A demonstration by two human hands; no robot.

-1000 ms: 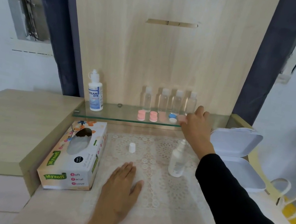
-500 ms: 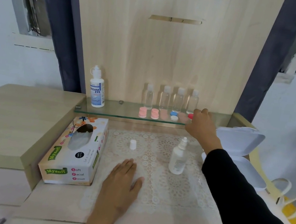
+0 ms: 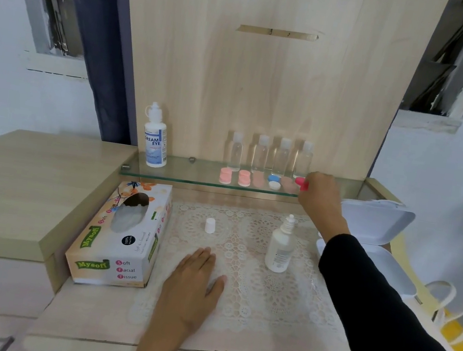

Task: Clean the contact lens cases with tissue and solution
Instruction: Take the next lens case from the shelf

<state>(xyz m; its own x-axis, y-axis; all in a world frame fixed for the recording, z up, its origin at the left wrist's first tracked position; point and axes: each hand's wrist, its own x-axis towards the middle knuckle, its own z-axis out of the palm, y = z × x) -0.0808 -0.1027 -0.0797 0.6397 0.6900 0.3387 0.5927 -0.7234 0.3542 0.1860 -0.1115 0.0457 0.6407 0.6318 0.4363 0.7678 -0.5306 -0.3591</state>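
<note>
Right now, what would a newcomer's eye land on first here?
First the right hand, up at the right end of the glass shelf, pinching a red lens case next to the row of other lens cases. Then the left hand lying flat on the lace mat, with the uncapped dropper bottle standing to its right and the colourful tissue box to its left.

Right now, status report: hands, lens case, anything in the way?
Right hand pinching red lens case at glass shelf. Left hand flat on lace mat. Uncapped solution bottle upright beside right forearm, possibly in the return path.
</note>
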